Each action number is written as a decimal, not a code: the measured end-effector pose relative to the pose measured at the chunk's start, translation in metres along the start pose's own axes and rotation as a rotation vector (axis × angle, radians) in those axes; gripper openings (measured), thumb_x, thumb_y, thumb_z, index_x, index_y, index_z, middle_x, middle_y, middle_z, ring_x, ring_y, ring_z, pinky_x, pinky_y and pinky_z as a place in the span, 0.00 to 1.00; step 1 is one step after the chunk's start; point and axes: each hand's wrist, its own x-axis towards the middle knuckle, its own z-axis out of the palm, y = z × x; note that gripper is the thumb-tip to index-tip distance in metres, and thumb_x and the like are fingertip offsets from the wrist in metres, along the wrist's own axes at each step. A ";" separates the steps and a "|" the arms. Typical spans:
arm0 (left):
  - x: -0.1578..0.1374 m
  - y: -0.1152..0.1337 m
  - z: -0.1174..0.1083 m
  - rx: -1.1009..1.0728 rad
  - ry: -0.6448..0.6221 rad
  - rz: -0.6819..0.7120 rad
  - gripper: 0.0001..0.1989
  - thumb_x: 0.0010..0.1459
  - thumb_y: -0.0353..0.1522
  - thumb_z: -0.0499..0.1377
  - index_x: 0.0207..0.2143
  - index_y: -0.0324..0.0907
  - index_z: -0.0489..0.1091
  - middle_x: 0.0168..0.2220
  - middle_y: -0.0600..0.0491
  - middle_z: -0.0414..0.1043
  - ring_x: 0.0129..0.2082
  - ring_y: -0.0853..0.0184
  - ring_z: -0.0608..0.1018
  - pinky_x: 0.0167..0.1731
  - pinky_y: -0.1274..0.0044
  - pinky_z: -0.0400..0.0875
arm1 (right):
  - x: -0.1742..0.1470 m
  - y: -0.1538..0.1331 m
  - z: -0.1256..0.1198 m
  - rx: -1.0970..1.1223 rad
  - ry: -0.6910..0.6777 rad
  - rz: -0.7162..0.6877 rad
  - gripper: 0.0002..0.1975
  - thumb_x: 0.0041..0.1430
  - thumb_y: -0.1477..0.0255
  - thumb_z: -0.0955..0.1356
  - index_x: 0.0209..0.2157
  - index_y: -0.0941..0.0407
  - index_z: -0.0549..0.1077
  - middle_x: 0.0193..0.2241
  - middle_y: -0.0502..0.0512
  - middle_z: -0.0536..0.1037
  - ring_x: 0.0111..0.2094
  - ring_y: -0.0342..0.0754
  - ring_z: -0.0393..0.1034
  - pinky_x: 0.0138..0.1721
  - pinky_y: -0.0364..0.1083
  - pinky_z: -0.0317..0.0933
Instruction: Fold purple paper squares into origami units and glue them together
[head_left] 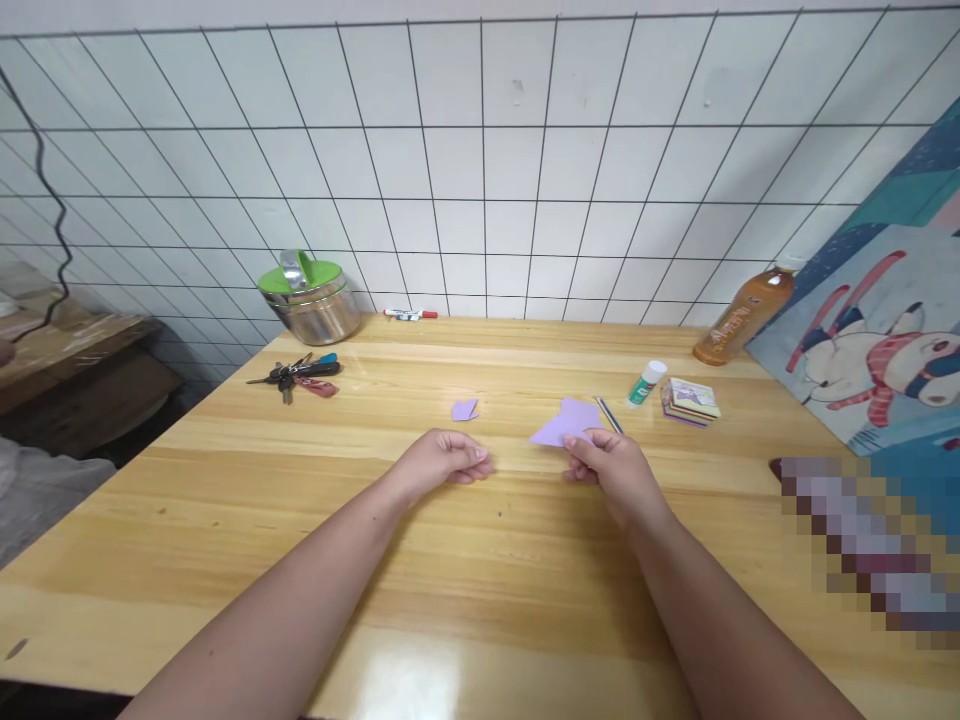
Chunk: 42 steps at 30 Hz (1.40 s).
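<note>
My right hand (606,462) pinches the lower edge of a purple folded paper (571,418) between thumb and fingers, holding it just over the wooden table. One pointed corner of the paper sticks out to the left. My left hand (448,458) rests near the table surface, its fingers loosely curled and thumb against them, with nothing visible in it. Just beyond it lies a smaller purple folded paper (464,410). A thin pen (610,415) lies behind my right hand, partly covered by it.
Back right on the table (450,600) stand a glue stick (646,384), a stack of coloured paper (690,400) and a bottle (744,315). Back left are keys (300,372), a green-lidded metal pot (315,305) and a marker (410,315). A picture panel (877,340) leans right.
</note>
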 end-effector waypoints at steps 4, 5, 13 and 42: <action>-0.011 0.002 0.028 -0.034 -0.144 0.030 0.21 0.48 0.44 0.62 0.41 0.39 0.70 0.39 0.45 0.76 0.34 0.67 0.77 0.35 0.75 0.69 | -0.005 0.011 0.017 -0.088 -0.057 -0.045 0.18 0.42 0.57 0.72 0.18 0.58 0.67 0.16 0.48 0.69 0.19 0.41 0.64 0.24 0.42 0.63; -0.013 0.002 0.034 -0.047 -0.152 0.037 0.22 0.48 0.44 0.62 0.41 0.39 0.70 0.39 0.45 0.76 0.34 0.67 0.77 0.35 0.75 0.70 | -0.006 0.013 0.022 -0.099 -0.088 -0.076 0.18 0.44 0.57 0.71 0.20 0.58 0.68 0.17 0.49 0.70 0.20 0.41 0.64 0.25 0.42 0.62; -0.015 0.002 0.042 -0.055 -0.032 0.067 0.22 0.49 0.46 0.60 0.37 0.37 0.75 0.35 0.44 0.77 0.31 0.65 0.78 0.31 0.76 0.70 | -0.013 0.017 0.033 -0.169 -0.161 -0.177 0.16 0.49 0.58 0.68 0.23 0.57 0.71 0.18 0.50 0.71 0.22 0.43 0.64 0.26 0.42 0.59; -0.006 -0.001 0.018 0.033 -0.089 0.109 0.17 0.47 0.42 0.63 0.31 0.36 0.75 0.28 0.45 0.78 0.29 0.65 0.78 0.34 0.75 0.70 | -0.004 0.011 0.016 -0.168 -0.108 -0.141 0.16 0.47 0.60 0.70 0.18 0.58 0.67 0.16 0.49 0.69 0.20 0.41 0.60 0.24 0.41 0.54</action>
